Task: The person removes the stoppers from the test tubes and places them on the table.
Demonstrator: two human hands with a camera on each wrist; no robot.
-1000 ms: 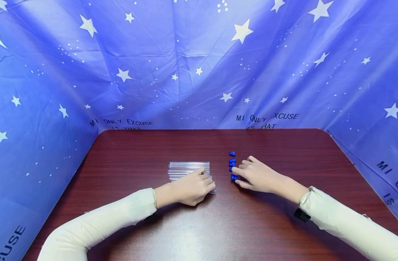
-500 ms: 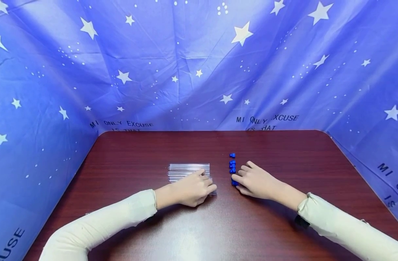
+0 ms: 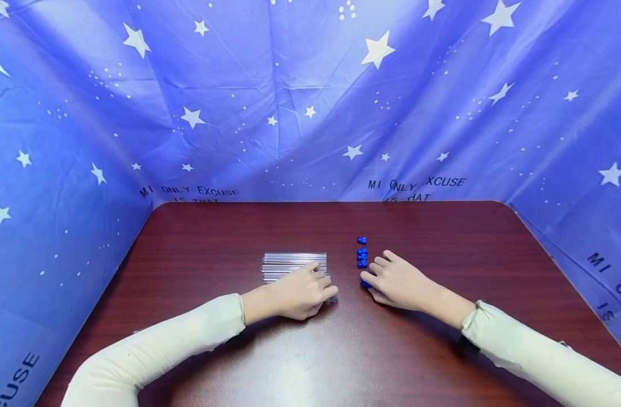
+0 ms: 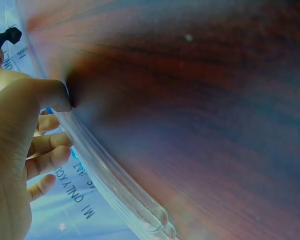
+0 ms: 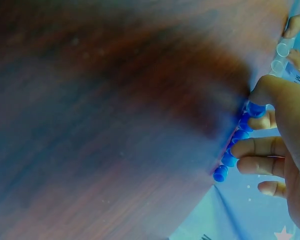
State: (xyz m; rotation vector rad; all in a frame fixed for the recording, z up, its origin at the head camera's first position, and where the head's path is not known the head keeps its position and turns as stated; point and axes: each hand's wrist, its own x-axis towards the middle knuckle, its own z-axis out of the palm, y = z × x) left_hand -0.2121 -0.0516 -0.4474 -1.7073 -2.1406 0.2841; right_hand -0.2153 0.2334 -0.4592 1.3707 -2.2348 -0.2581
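Observation:
Several clear test tubes (image 3: 294, 258) lie side by side on the table, rounded ends to the left and open ends to the right. My left hand (image 3: 300, 291) pinches the nearest tube close to its open end, thumb on the near side in the left wrist view; the palm hides part of the tubes. To their right, several small blue caps (image 3: 362, 251) form a row running away from me. My right hand (image 3: 399, 282) pinches the nearest blue cap (image 5: 256, 109) between thumb and index finger, its other fingers loosely bent beside the row.
The dark red wooden table (image 3: 229, 362) has a far edge against a blue star-printed cloth (image 3: 310, 68), which also hangs at both sides. A small gap separates the tubes' open ends from the row of caps.
My right hand has drawn slightly nearer to me, and the nearest blue cap has moved with it, away from the others. The left hand has stayed nearly still on the tube.

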